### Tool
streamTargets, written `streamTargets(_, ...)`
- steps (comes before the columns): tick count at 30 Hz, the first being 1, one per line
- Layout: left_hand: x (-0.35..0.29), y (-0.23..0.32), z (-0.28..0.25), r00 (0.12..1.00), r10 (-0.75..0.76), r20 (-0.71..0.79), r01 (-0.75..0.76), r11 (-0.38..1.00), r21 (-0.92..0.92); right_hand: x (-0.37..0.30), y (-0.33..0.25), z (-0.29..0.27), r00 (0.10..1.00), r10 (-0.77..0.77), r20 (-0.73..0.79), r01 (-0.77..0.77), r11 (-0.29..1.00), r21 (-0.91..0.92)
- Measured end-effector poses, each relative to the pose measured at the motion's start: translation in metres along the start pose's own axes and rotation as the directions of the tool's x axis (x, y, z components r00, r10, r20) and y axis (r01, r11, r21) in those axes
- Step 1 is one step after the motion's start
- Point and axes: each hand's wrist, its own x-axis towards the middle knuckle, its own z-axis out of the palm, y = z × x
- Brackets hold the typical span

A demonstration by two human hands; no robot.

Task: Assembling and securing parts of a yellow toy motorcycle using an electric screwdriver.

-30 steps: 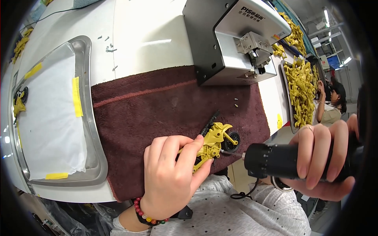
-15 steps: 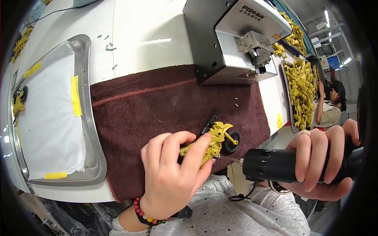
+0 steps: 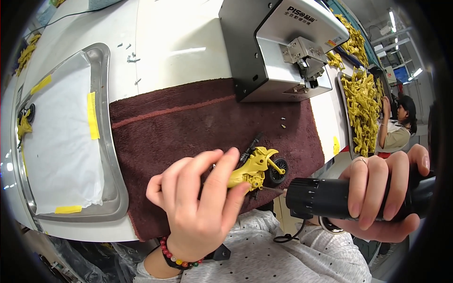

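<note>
A yellow toy motorcycle (image 3: 255, 167) lies on its side on the dark red towel, its black spoked front wheel (image 3: 278, 170) towards the right. My left hand (image 3: 200, 193) arches over its rear end, with the thumb against the yellow body and the index finger on the far side. The rear part of the toy is hidden under this hand. My right hand (image 3: 377, 188) is wrapped round a black electric screwdriver (image 3: 321, 195), held level. Its bit points left at the toy's near side, where a small dark part sticks out; contact there is unclear.
A silver-and-black screw feeder (image 3: 278, 52) stands behind the towel (image 3: 174, 127). Left is a paper-lined metal tray (image 3: 115, 188) with another toy. Loose screws (image 3: 132, 59) lie on the white table. Yellow parts (image 3: 362, 113) fill a tray at right, near another person (image 3: 396, 125).
My left hand has slid left along the toy, and its index finger has come up off the body. The screwdriver has shifted slightly left; the toy has hardly moved.
</note>
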Motion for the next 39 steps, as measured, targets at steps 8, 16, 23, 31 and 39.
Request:
streamTargets(8,-0.002,-0.002,-0.003,0.974,0.084,0.211,-0.076,0.996,-0.046,-0.002,0.007,-0.004,0.999,-0.009,0.046,0.009,1.0,-0.003)
streamTargets(16,-0.003,-0.005,-0.001,0.974,0.08,0.214,-0.069,0.996,-0.06,-0.006,0.013,0.002,0.999,0.046,0.013,-0.045,0.997,-0.062)
streamTargets(23,0.002,0.0,-0.001,0.979,0.076,0.188,-0.058,0.994,-0.097,-0.013,0.009,-0.002,0.991,-0.001,0.137,0.012,0.997,-0.08)
streamTargets(31,0.0,0.002,0.0,0.982,0.111,0.155,-0.094,0.989,-0.111,-0.006,0.001,0.006,0.999,-0.034,-0.002,0.034,0.999,-0.003)
streamTargets(39,0.0,0.002,0.002,0.973,0.165,0.161,-0.148,0.983,-0.11,-0.007,-0.022,-0.012,0.997,-0.075,0.025,0.074,0.996,0.058)
